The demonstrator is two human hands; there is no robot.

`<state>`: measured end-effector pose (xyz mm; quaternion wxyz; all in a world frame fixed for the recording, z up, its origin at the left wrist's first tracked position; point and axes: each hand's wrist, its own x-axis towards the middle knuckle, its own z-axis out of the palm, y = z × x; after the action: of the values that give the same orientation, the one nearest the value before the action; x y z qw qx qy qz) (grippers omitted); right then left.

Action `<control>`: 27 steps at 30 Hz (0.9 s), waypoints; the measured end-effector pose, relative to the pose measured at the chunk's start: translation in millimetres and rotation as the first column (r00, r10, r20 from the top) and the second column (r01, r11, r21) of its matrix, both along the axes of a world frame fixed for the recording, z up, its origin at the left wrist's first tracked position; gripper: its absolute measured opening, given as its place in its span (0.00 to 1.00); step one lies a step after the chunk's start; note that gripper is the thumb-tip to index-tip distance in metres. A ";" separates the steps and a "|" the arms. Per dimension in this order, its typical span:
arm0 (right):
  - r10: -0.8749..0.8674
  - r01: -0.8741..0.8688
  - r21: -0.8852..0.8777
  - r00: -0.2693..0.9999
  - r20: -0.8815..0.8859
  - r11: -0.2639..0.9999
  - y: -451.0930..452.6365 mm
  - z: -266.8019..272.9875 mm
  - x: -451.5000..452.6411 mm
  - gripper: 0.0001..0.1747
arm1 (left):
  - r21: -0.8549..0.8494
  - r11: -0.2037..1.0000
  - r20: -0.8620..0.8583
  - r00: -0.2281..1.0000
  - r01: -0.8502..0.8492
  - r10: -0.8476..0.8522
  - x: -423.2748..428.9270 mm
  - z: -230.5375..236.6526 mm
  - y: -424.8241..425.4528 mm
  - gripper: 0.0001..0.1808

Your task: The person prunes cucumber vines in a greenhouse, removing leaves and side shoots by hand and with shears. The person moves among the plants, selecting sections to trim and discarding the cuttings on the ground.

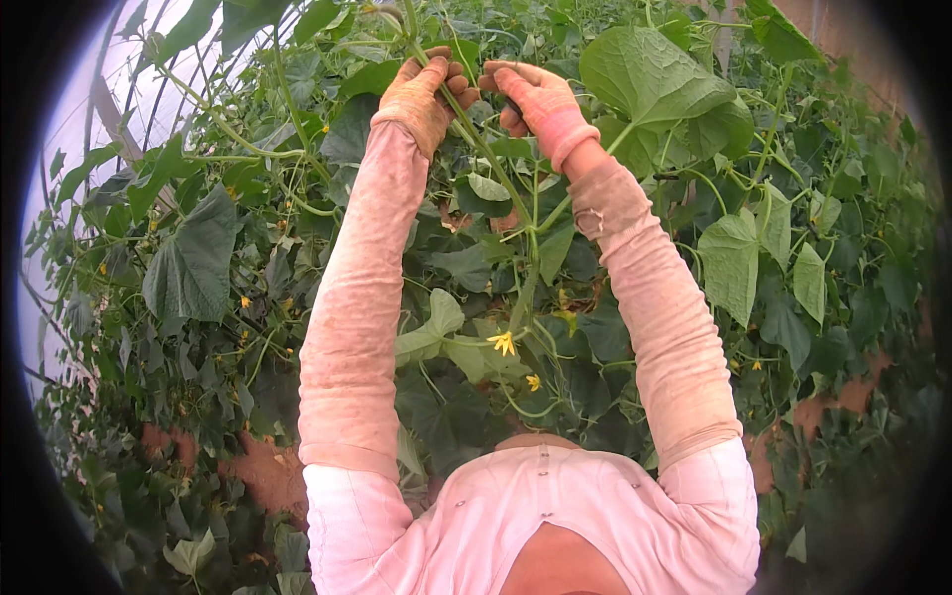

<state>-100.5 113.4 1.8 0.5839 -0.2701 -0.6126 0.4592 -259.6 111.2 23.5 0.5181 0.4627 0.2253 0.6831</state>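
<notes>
My left hand [428,93], in a stained fabric glove, grips the green stem of a cucumber vine [494,163] near the top of the view. Just right of it is my right hand [534,104], gloved too, its fingers curled toward the thumb. Something small and dark shows between those fingers, too unclear to name. Below both hands the stem runs down to a joint of leaf stalks, where a slim young cucumber [525,297] hangs. A yellow flower [503,343] sits by its lower end. A broad cucumber leaf [654,78] spreads right of my right hand.
Dense cucumber vines [186,256] with scattered yellow flowers surround me on both sides. Thin tendrils and leaf stalks cross around my forearms. At the upper left stands the ribbed plastic wall [63,141] of a greenhouse. Reddish soil [264,472] shows between the plants.
</notes>
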 end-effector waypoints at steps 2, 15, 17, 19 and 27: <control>0.112 -0.112 0.000 0.993 0.024 0.994 12.8 7.0 -13.9 0.15 | 0.043 0.999 -0.048 0.999 -0.014 0.016 -3.7 0.6 -4.0 0.13; 0.173 -0.173 0.219 0.985 0.017 0.960 46.7 0.2 -30.6 0.12 | 0.119 0.992 0.045 0.998 -0.046 0.041 -24.1 -9.5 22.8 0.10; 0.187 -0.194 0.265 0.981 0.052 0.945 53.1 -6.8 -23.6 0.13 | 0.133 0.989 0.035 0.998 -0.058 0.054 -14.3 -15.2 23.6 0.10; 0.078 -0.067 0.441 0.997 -0.005 0.895 55.3 -17.5 -20.5 0.14 | 0.146 0.986 0.019 0.997 -0.080 0.078 -3.3 -25.3 22.4 0.10; 0.318 -0.315 -0.102 0.948 0.025 0.944 -3.6 -82.0 88.1 0.15 | 0.039 0.957 -0.131 0.948 -0.289 0.292 61.6 -148.6 6.8 0.10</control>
<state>-12.4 109.7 -80.2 0.4763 -0.2053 -0.6369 0.5704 -198.0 118.0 -125.1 0.3910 0.4747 0.3187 0.7212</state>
